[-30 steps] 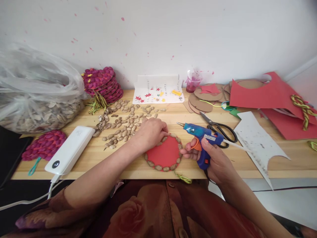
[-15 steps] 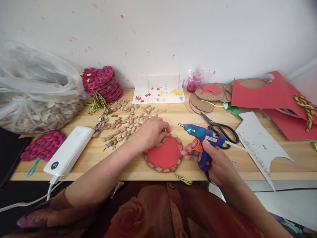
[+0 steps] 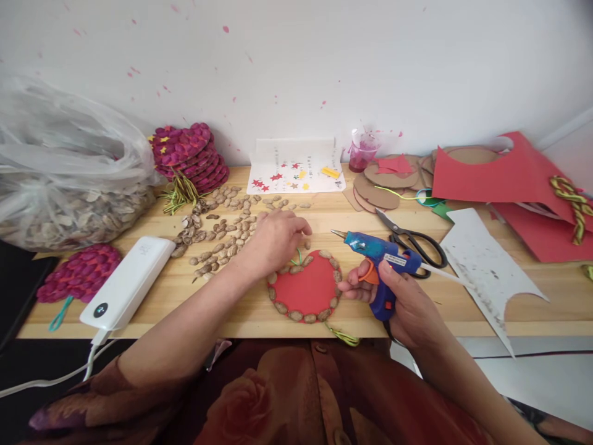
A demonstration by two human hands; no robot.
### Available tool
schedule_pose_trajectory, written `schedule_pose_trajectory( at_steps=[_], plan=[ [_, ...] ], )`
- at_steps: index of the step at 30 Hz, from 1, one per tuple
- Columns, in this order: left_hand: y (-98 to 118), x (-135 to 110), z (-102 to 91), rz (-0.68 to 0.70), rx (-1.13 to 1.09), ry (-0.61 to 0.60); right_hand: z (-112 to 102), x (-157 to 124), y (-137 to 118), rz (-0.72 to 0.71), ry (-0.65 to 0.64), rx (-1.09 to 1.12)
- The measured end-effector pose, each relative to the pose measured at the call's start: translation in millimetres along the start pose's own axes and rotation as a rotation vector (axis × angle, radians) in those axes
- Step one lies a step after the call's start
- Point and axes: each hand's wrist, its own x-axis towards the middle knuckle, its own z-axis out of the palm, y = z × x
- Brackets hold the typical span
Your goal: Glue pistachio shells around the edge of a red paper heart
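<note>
In the head view my right hand point(image 3: 402, 296) grips a blue hot glue gun point(image 3: 380, 250) by its handle, fingers at the orange trigger. Its metal nozzle points left, and a white glue stick sticks out behind. My left hand point(image 3: 281, 241) hovers over the table by the upper left edge of a red card disc point(image 3: 303, 287). Its fingers are loosely bent and apart, with nothing visible between them. Peanut shells point(image 3: 309, 317) line the disc's rim, with a gap at the top. One loose peanut shell point(image 3: 307, 245) lies below my left fingertips.
Scattered peanut shells point(image 3: 229, 244) lie left of centre. A white power bank point(image 3: 132, 281) and a plastic bag of shells point(image 3: 69, 210) are farther left. Scissors point(image 3: 412, 238), cardboard pieces point(image 3: 377, 191) and red card point(image 3: 491, 176) lie right. A purple stack point(image 3: 192, 157) stands behind.
My left hand has drawn up and left from the disc's rim, baring a green cord loop and a loose shell. The right hand and glue gun stay in place.
</note>
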Motion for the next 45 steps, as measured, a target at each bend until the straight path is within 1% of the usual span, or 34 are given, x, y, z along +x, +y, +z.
schedule_pose_trajectory(
  at_steps=[2, 6, 13, 19, 27, 33, 40, 43, 45],
  plan=[
    [1.2, -2.4, -0.8, -0.048, 0.018, 0.02, 0.1, -0.2, -0.2, 0.002, 0.002, -0.004],
    [5.9, -3.8, 0.4, -0.095, 0.029, -0.035, -0.4, -0.5, -0.7, 0.002, 0.0, -0.002],
    [7.9, -3.0, 0.1, -0.077, 0.017, -0.069, -1.7, 0.0, 0.4, -0.003, -0.002, 0.002],
    [7.2, -4.7, -0.5, -0.093, 0.013, -0.024, -2.4, -0.2, 0.5, -0.006, -0.01, -0.012],
    [13.8, -3.1, 5.4, -0.104, -0.004, -0.015, -1.6, 0.0, 0.7, -0.009, -0.011, 0.01],
    [16.3, -2.3, 4.5, -0.145, -0.018, -0.035, -2.1, 0.0, 0.7, -0.012, -0.01, 0.016],
    [22.6, -7.8, -3.0, -0.234, -0.133, -0.088, -4.2, -0.3, 1.8, -0.015, -0.023, 0.014],
    [25.0, -9.6, -2.3, -0.245, -0.136, -0.115, -5.0, 0.3, 2.2, -0.016, -0.026, 0.022],
    [25.6, -9.9, -1.2, -0.236, -0.115, -0.11, -5.6, 0.4, 2.7, -0.017, -0.029, 0.022]
  ],
)
